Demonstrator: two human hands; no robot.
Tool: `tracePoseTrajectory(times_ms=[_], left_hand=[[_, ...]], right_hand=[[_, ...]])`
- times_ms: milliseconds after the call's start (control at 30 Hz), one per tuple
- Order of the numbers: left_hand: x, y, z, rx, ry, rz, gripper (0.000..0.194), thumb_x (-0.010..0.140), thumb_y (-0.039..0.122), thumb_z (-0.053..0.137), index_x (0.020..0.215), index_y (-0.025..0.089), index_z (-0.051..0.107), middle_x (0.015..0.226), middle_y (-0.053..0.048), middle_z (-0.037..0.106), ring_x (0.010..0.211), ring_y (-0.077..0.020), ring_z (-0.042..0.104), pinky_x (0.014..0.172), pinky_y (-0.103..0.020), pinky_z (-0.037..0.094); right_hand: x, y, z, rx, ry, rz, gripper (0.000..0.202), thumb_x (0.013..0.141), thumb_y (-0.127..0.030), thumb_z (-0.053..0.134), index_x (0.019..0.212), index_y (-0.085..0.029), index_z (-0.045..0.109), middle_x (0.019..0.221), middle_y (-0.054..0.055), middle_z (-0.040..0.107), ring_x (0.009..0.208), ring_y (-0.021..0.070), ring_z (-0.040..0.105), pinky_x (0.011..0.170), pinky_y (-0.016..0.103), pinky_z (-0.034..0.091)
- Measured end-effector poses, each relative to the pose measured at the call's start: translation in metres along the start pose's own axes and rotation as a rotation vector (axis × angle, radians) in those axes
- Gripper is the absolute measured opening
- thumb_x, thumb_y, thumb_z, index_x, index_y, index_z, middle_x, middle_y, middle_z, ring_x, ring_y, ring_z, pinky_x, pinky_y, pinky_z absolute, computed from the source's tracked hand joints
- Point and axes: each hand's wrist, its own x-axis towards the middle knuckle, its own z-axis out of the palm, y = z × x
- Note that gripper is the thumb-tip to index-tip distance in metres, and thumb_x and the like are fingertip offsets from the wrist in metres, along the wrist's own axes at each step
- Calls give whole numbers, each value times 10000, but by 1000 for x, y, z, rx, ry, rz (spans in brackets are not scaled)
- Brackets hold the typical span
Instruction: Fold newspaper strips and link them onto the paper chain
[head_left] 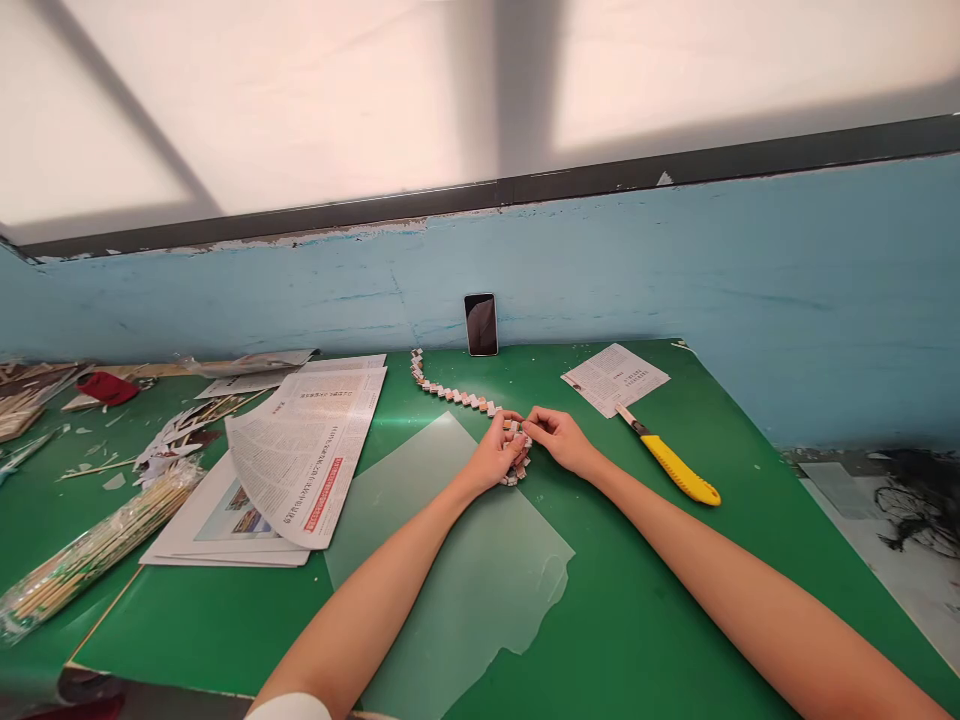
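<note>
A zigzag chain of folded paper [454, 397] runs over the green table from near the wall to my hands, where its end curls round. My left hand [496, 455] is closed on the curled part of the chain, with a few folds hanging below the fingers. My right hand [559, 437] pinches at the right side of the same curl, thumb and forefinger together at its edge. Beneath my left hand and forearm lies a translucent sheet [457, 570] with a ragged lower right edge.
A yellow-handled knife [679, 468] rests with its blade on a newspaper square [616, 378] at the right. A phone [481, 324] leans against the blue wall. Newspapers [315, 440], bagged sticks [105, 545], paper scraps and a red object [107, 388] lie left.
</note>
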Motion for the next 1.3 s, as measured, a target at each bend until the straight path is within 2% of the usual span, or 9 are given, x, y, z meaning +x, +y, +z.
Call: tracePoseTrajectory(times_ms=[100,200,400,567,800,1067,1300], left_hand=[[0,1,0,14,-8,-1,565,882,620,644,1163,222,357,593,109,438,494,-78,406,524,-198,363],[-2,2,0,14,-5,3,571,880,619,646,1173,224,356,599,108,435,498,-80,410,530,-201,369],[-4,2,0,-4,-6,32,557,892,601,642,1179,224,348,582,115,426,498,-81,391,522,-195,354],[-4,2,0,-12,1,30,576,880,609,653,1186,225,353,584,115,428,497,-84,394,515,-194,349],[-4,6,0,-5,-22,30,551,901,568,652,1200,210,359,575,114,435,507,-81,382,523,-195,345],[2,3,0,-26,-1,35,550,886,589,654,1177,197,400,559,114,421,475,-72,358,503,-196,308],[0,5,2,-16,33,23,581,865,621,662,1172,203,399,567,110,432,474,-75,380,503,-202,314]], right_hand=[[1,1,0,10,42,42,401,900,-537,627,699,-204,531,634,-45,434,603,135,362,592,293,284],[2,0,0,8,32,62,408,897,-550,620,699,-206,524,631,-44,434,600,135,359,588,291,284],[2,-2,1,12,-3,50,321,932,-523,596,858,-215,539,715,-44,450,649,143,390,620,286,317],[1,-3,1,-39,-92,49,446,967,-553,527,694,-208,461,668,-42,379,643,142,337,623,294,279],[1,-1,-2,24,-110,60,493,937,-571,586,659,-212,393,653,-55,322,623,128,280,603,290,239],[2,1,2,-13,-17,35,523,936,-641,541,664,-221,389,650,-52,321,615,134,285,595,289,258],[1,0,4,-69,29,23,522,934,-636,557,659,-219,403,647,-44,333,627,141,304,595,289,270]])
